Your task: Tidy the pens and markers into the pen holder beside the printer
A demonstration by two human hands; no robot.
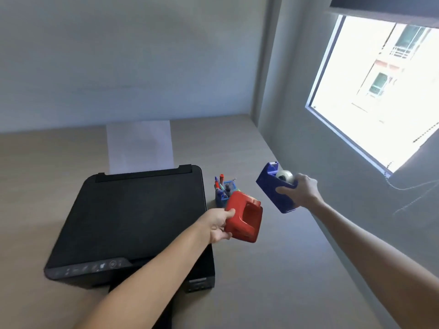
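Note:
A blue mesh pen holder (222, 199) stands on the desk just right of the black printer (133, 219), with several pens and markers (221, 180) sticking up out of it. My left hand (217, 225) grips a red tape dispenser (244, 216) in the air, in front of the holder and partly hiding it. My right hand (301, 189) holds a blue tape dispenser (275, 187) with a clear tape roll, raised to the right of the holder.
White paper (140, 146) stands in the printer's rear tray. The light wooden desk (261, 269) meets a grey wall on the right, where a bright window (380, 91) and a hanging cord (408, 186) sit. Another wall closes the back.

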